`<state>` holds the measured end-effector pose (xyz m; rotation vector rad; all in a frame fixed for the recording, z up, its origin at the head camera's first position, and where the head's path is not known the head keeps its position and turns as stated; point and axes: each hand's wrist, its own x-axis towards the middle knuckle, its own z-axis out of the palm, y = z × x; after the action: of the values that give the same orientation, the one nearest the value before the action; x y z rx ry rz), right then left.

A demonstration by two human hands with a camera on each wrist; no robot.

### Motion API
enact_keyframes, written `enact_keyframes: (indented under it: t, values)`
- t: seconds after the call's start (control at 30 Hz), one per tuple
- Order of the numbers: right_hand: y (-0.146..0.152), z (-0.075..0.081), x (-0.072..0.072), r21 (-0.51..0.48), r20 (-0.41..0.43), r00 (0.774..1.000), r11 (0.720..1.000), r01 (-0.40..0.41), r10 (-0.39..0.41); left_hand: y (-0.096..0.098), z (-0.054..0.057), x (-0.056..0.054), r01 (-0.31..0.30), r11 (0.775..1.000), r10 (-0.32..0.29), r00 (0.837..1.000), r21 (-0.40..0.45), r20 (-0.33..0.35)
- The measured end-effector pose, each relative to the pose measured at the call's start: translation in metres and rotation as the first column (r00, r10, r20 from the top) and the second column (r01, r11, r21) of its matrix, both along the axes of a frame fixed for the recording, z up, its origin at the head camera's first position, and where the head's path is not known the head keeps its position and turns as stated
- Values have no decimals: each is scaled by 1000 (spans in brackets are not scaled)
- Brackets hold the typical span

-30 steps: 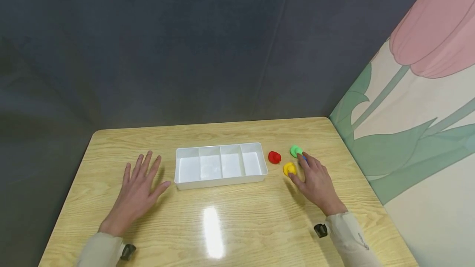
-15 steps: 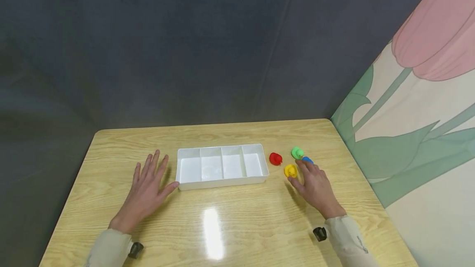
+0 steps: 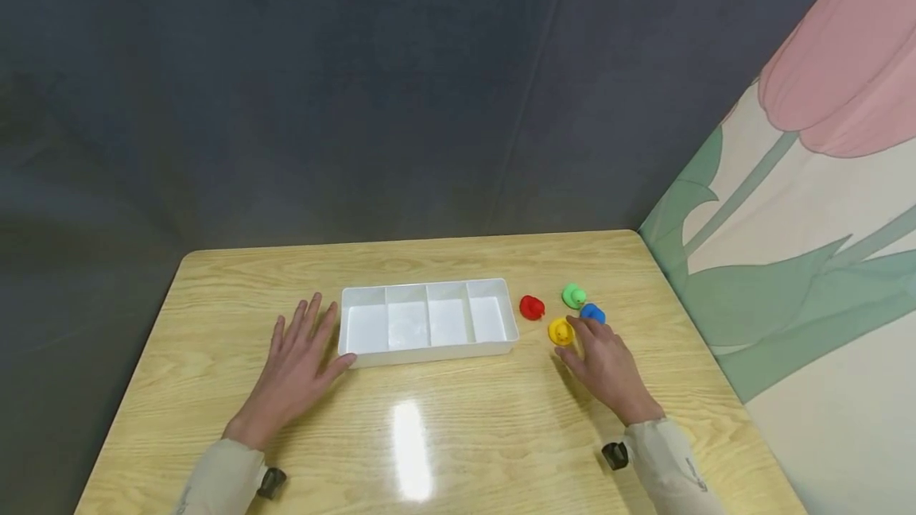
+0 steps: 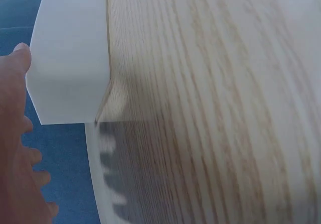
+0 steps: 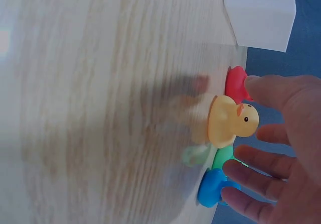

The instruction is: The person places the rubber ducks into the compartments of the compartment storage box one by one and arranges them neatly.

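Note:
My right hand (image 3: pixel 607 365) hovers just by a yellow rubber duck (image 3: pixel 561 332), thumb and fingers spread around it with a gap. In the right wrist view the yellow duck (image 5: pixel 228 122) stands upright on the table, apart from the thumb. Close by sit a red duck (image 3: pixel 532 307), a green duck (image 3: pixel 573 296) and a blue duck (image 3: pixel 593 313). My left hand (image 3: pixel 292 376) has its fingers spread at the left end of a white tray (image 3: pixel 429 353) split into compartments. Its thumb is at the tray's near left corner; whether it touches, I cannot tell.
The wooden table (image 3: pixel 494 435) runs back to a dark curtain (image 3: pixel 358 102). A cloth with a tulip pattern (image 3: pixel 801 261) hangs along the right side. A black wrist camera (image 3: pixel 615 455) sits by the right sleeve.
My left hand has moved right, up to the tray's left end. My right hand has drawn back slightly from the green and blue ducks, its fingers now nearer the yellow one.

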<state>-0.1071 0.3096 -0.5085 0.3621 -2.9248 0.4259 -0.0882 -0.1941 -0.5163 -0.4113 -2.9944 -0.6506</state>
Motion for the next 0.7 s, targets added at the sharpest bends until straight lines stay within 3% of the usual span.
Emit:
enact_keyframes:
  t: [0.2, 0.7]
  values:
    - [-1, -3, -1, 0, 50, 999, 1000, 8, -8, 1, -2, 0, -3, 1000, 3, 1000, -10, 7]
    - [2, -8, -5, -2, 66, 998, 1000, 14, -14, 5, -3, -1, 7, 1000, -7, 1000, 8, 16]
